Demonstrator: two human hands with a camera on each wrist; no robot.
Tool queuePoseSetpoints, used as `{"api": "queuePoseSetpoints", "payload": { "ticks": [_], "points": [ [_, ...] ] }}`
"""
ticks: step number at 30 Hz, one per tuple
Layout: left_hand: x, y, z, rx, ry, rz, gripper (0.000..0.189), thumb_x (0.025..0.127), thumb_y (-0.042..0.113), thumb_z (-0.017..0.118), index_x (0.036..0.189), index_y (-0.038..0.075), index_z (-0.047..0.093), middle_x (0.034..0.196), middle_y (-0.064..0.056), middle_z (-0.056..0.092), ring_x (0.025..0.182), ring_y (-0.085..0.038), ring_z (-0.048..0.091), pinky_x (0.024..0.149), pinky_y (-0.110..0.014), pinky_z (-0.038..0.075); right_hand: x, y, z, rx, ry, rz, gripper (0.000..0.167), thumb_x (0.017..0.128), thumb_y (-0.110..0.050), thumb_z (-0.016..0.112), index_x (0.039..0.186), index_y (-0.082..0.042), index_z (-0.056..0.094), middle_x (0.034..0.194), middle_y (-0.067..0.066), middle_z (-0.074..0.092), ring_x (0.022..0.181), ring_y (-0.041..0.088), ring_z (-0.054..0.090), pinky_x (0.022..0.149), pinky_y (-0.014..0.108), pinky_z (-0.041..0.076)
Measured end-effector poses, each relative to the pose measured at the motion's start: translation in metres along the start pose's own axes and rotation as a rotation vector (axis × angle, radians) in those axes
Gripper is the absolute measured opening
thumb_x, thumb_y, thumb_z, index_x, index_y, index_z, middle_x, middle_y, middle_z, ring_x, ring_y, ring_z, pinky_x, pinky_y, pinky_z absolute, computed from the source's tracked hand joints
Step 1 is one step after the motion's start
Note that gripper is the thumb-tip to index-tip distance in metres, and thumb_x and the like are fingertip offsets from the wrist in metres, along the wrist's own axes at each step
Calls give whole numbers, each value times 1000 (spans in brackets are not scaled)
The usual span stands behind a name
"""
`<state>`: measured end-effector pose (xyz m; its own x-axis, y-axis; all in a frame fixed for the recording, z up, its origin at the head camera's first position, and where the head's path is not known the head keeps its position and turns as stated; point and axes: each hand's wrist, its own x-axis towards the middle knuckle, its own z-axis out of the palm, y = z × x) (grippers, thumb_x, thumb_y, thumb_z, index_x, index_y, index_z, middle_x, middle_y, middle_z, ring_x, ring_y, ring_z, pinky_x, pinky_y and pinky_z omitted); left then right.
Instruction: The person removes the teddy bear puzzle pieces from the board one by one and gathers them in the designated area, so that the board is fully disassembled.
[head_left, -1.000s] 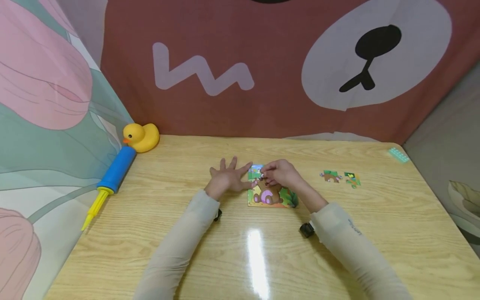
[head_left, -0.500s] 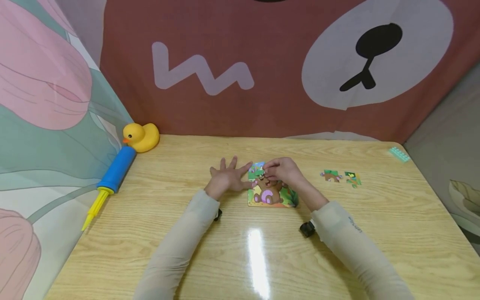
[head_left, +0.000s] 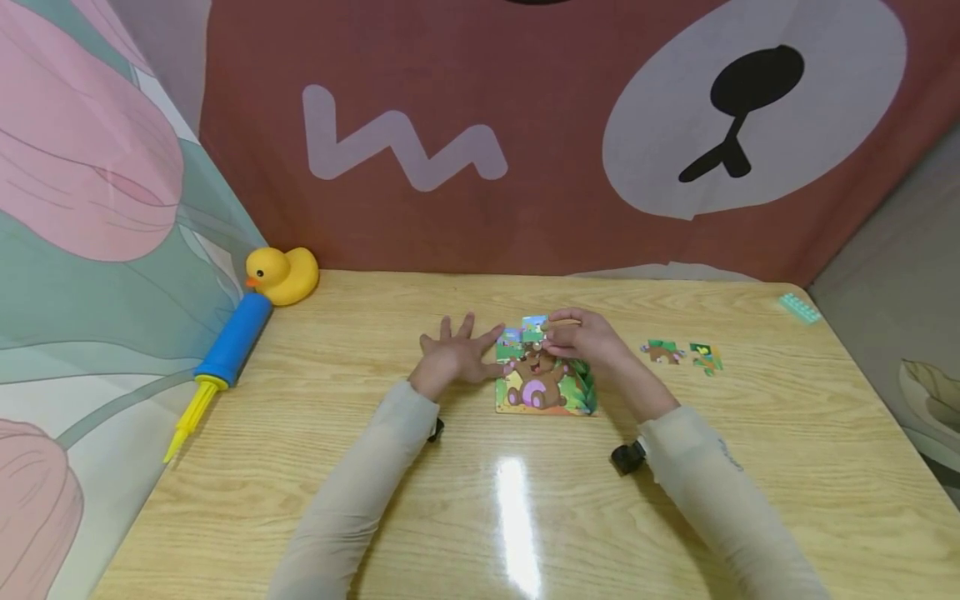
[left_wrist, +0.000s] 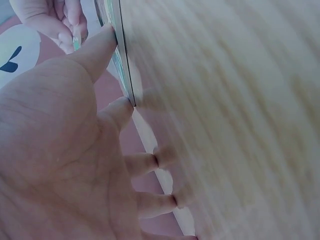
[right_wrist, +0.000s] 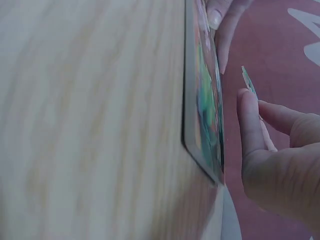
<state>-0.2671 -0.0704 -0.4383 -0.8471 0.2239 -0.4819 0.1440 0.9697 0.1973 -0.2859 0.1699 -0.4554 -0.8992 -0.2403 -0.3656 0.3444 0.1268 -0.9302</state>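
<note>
A small jigsaw puzzle with a brown bear picture (head_left: pixel 551 387) lies on the wooden table. My left hand (head_left: pixel 453 354) is spread beside it, thumb and forefinger at its left edge, the other fingertips on the table. My right hand (head_left: pixel 588 340) pinches a puzzle piece (head_left: pixel 534 325) with a light blue and green picture, between thumb and finger. In the head view the piece overlaps the top of the puzzle. The right wrist view shows the pinched puzzle piece (right_wrist: pixel 248 80) raised above the puzzle board (right_wrist: pixel 205 107), tilted.
Two loose puzzle pieces lie to the right, one brown and green (head_left: pixel 663 352), one with a yellow patch (head_left: pixel 705 357). A rubber duck (head_left: pixel 283 275) and a blue and yellow pump (head_left: pixel 234 337) line the left edge. A mint studded block (head_left: pixel 798 309) sits at the far right corner.
My right hand has moved right and slightly back with the puzzle piece, away from the upper left of the puzzle, uncovering more of the bear picture. My left hand has stayed in place.
</note>
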Motion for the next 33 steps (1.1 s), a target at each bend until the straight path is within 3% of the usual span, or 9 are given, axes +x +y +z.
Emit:
{"api": "queuePoseSetpoints", "payload": {
  "ticks": [5, 16, 26, 33],
  "points": [
    [0, 1, 0, 0, 3, 8, 78, 95, 74, 45, 159, 52, 6, 173, -6, -9, 156, -46, -10, 117, -78, 6, -7, -3, -17, 74, -28, 10, 52, 103, -5, 56, 152, -4, 40, 100, 1, 71, 89, 10, 75, 88, 25, 59],
    [-2, 1, -3, 4, -5, 18, 78, 95, 74, 43, 159, 52, 4, 172, -6, -10, 156, -46, -10, 116, -78, 7, -17, 0, -46, 205, -51, 1, 54, 105, -1, 50, 156, -1, 31, 97, 3, 73, 91, 12, 76, 88, 23, 59],
    [-2, 3, -4, 1, -8, 17, 79, 95, 74, 44, 159, 51, 5, 172, -6, -11, 156, -47, -9, 116, -79, 7, -29, 0, -72, 257, -40, -33, 34, 103, -1, 54, 136, -10, 49, 102, -1, 72, 89, 11, 75, 86, 22, 59],
    [-4, 4, -4, -1, -15, 1, 79, 95, 73, 46, 160, 50, 6, 172, -6, -10, 156, -46, -9, 117, -78, 9, -39, 4, -92, 259, -19, -27, 46, 102, -3, 57, 146, -4, 42, 105, -2, 73, 91, 12, 75, 87, 23, 59]
  ]
}}
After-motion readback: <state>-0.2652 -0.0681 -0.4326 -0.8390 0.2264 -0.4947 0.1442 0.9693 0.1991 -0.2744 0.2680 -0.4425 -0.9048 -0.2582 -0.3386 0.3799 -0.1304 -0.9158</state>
